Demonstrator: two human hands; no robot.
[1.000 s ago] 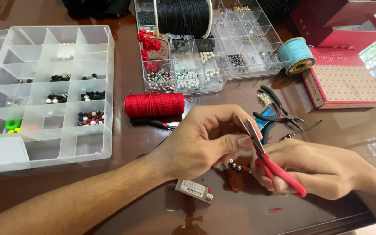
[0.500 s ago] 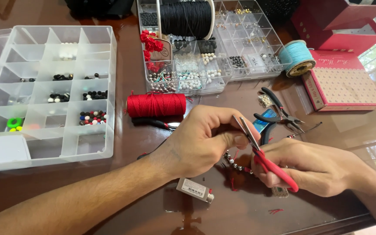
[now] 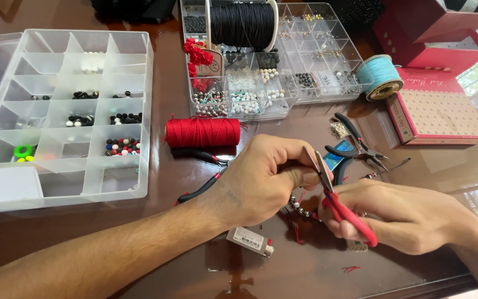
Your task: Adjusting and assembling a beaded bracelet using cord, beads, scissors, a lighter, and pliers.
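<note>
Your right hand (image 3: 410,218) grips red-handled pliers (image 3: 338,202) above the desk (image 3: 305,271), tips raised beside your left hand (image 3: 266,180), whose fingers (image 3: 300,177) pinch a beaded cord (image 3: 300,207). A red thread spool (image 3: 203,132) and a lighter (image 3: 250,241) lie near.

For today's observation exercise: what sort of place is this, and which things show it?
Probably a home craft table for beaded jewellery making. Clear compartment boxes hold sorted beads, spools of red cord and black cord sit nearby, and the right hand holds red-handled pliers.
</note>
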